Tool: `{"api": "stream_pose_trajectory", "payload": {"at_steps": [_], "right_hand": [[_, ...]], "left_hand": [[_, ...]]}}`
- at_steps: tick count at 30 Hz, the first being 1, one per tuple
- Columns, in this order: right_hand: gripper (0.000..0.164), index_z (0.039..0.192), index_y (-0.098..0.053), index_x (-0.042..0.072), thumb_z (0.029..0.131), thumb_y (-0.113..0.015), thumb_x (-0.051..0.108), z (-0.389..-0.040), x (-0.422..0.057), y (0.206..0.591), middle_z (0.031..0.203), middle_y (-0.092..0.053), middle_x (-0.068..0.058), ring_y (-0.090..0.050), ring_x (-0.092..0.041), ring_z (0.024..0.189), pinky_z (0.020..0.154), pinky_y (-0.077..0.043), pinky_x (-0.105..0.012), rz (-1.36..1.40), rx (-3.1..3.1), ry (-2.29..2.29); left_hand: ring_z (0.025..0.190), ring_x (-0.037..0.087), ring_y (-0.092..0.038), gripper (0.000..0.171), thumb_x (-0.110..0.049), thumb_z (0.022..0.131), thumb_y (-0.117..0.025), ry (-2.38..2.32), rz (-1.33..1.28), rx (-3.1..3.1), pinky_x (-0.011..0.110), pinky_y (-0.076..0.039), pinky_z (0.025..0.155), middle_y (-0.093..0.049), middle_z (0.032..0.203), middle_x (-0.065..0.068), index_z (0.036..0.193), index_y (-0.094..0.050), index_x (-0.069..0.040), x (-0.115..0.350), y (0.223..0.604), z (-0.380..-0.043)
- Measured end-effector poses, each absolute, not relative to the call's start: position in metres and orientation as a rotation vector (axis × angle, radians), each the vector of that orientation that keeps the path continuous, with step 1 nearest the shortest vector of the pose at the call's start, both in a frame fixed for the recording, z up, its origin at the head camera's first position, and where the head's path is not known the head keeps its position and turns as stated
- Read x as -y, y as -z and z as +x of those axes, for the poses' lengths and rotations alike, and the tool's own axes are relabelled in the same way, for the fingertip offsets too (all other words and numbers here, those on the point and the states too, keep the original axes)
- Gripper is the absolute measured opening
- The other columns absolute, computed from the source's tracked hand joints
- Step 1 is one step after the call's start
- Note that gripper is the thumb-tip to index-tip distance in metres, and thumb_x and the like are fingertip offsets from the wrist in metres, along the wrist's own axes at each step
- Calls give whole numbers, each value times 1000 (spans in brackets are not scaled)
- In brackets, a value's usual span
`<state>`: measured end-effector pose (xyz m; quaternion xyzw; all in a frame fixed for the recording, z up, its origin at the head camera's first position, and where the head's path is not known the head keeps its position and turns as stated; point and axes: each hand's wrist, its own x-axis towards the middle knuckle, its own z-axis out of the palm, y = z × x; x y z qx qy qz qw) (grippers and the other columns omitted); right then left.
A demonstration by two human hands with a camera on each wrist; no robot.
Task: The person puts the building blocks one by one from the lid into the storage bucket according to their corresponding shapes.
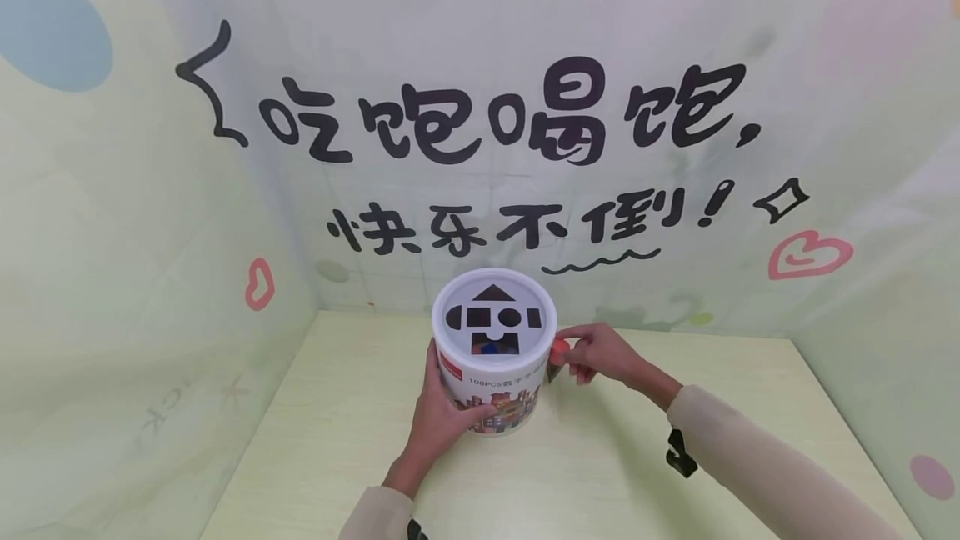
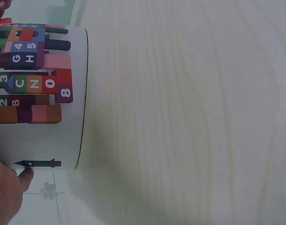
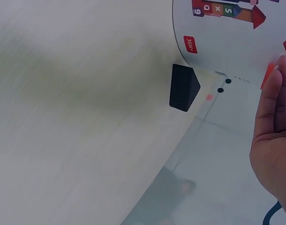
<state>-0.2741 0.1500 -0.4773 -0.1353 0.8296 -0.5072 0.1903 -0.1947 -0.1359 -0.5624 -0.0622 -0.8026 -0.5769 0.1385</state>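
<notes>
A white toy-block bucket (image 1: 491, 382) stands upright on the table, its lid (image 1: 536, 338) cut with shaped holes. My left hand (image 1: 438, 419) grips its left side, thumb across the printed front. At the bucket's right, below the rim, my right hand (image 1: 600, 352) pinches a small orange-red piece (image 1: 559, 350). In the right wrist view that orange-red piece (image 3: 268, 75) shows only partly beside the fingers, so its full shape is hidden. A dark wedge-shaped block (image 3: 184, 87) lies by the bucket's base. Blue and other colours (image 1: 491, 348) show through the lid's front hole.
The pale wood-grain table (image 1: 570, 473) extends around the bucket. Close behind it hangs a printed backdrop (image 1: 450, 23) with large black characters, and similar sheets close in both sides. The table's back edge (image 1: 720, 335) lies just past the bucket.
</notes>
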Motion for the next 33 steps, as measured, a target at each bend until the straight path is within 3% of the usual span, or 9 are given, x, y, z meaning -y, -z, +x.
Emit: {"api": "stream_pose_trajectory", "payload": {"at_steps": [6, 13, 18, 33], "right_hand": [[42, 123, -65, 4, 85, -75, 20, -274, -154, 463, 68, -66, -14, -61, -18, 53, 60, -61, -40, -363, -2327, 1436], [43, 125, -64, 4, 86, -73, 20, -273, -159, 442, 69, -65, -12, -62, -19, 54, 61, -61, -41, -377, -2344, 1473], [45, 126, -62, 2, 86, -74, 20, -274, -163, 430, 70, -65, -12, -62, -19, 55, 60, -61, -37, -381, -2367, 1457], [46, 128, -61, 2, 87, -73, 19, -279, -164, 404, 70, -65, -15, -62, -21, 55, 61, -61, -42, -488, -2383, 1433]], "left_hand": [[126, 26, -49, 136, -25, 56, -96, 1680, -164, 2320, 55, -40, 104, -46, 142, -2, 156, -4, -34, 133, 557, -192], [125, 17, -49, 136, -40, 54, -95, 1666, -164, 2334, 52, -42, 104, -45, 140, -13, 154, -3, -42, 136, 565, -195], [124, 16, -50, 134, -52, 54, -92, 1643, -188, 2332, 51, -43, 103, -45, 140, -15, 154, -3, -42, 137, 565, -196], [125, 19, -49, 134, -51, 55, -92, 1650, -189, 2329, 53, -42, 103, -44, 141, -13, 154, -2, -42, 137, 564, -196]]}}
